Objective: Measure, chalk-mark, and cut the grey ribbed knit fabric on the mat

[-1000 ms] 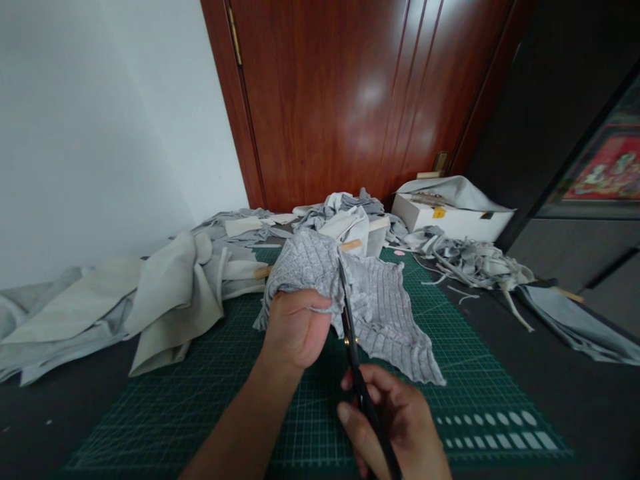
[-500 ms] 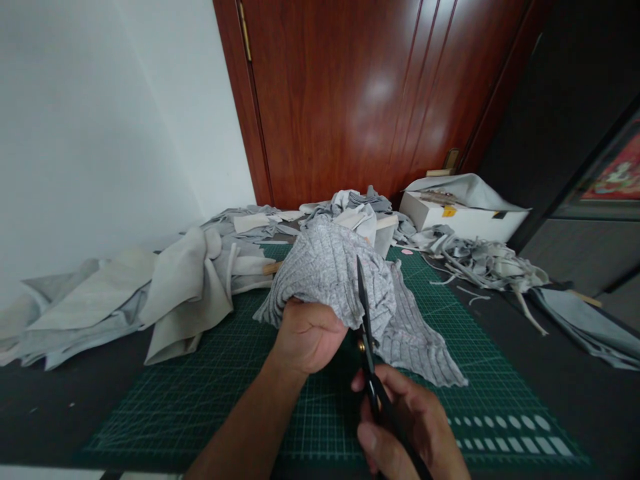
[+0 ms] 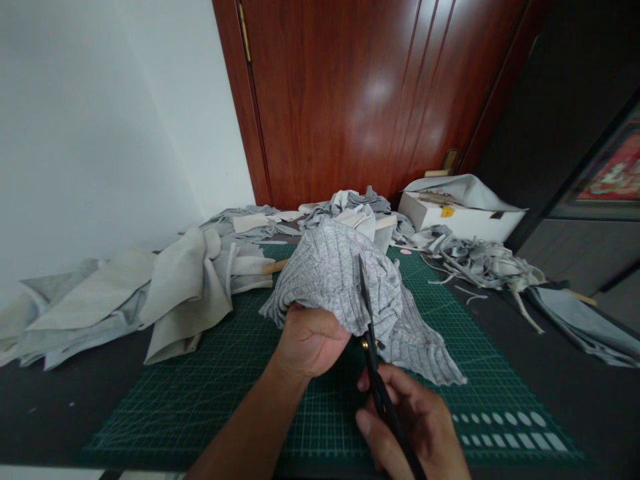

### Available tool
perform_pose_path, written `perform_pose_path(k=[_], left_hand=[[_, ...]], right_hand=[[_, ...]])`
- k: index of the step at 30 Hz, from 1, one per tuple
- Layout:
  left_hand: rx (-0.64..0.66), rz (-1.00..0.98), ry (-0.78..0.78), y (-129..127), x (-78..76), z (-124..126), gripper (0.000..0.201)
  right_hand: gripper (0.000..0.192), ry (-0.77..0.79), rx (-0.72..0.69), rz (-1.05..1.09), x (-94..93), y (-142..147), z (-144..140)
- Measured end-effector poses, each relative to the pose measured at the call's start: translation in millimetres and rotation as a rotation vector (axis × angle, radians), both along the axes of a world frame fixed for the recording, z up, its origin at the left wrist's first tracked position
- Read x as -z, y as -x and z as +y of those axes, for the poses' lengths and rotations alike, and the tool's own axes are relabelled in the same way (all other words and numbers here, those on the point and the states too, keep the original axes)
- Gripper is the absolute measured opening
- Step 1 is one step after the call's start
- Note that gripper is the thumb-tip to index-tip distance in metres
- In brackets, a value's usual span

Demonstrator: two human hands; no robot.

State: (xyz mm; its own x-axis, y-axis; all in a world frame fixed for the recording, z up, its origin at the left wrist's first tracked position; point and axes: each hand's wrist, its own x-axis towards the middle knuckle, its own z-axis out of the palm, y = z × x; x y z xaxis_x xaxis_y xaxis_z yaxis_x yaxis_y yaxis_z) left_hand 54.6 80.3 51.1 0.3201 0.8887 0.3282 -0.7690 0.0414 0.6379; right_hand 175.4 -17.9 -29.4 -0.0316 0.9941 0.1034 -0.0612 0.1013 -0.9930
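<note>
While our left hand (image 3: 309, 341) bunches the grey ribbed fabric (image 3: 350, 287) in closed fingers, our right hand (image 3: 415, 433), fingers through the handles, works black scissors (image 3: 373, 353) mid-cut. Next, we judge, the blades must track straight along the ribs.

Room was pretty plain: a white wall (image 3: 100, 120) on the left and a glossy reddish-brown wooden door (image 3: 360, 93) at the far end with soft light reflecting off it. Dark wall panel (image 3: 565, 87) on the right, with a framed colourful picture (image 3: 613, 177) at the edge.
</note>
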Motion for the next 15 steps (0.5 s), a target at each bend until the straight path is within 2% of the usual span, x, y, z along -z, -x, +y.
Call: perform_pose_path(k=[6, 15], left_hand=[[0.021, -0.004, -0.003, -1.6, -1.9, -2.1, 0.092], [0.052, 0.035, -0.014, -5.1, -0.2, -3.1, 0.09]], right_hand=[[0.03, -0.009, 0.034, -0.008, 1.2, 0.0, -1.2], [0.03, -0.03, 0.033, 0.008, -6.4, -5.0, 4.6]])
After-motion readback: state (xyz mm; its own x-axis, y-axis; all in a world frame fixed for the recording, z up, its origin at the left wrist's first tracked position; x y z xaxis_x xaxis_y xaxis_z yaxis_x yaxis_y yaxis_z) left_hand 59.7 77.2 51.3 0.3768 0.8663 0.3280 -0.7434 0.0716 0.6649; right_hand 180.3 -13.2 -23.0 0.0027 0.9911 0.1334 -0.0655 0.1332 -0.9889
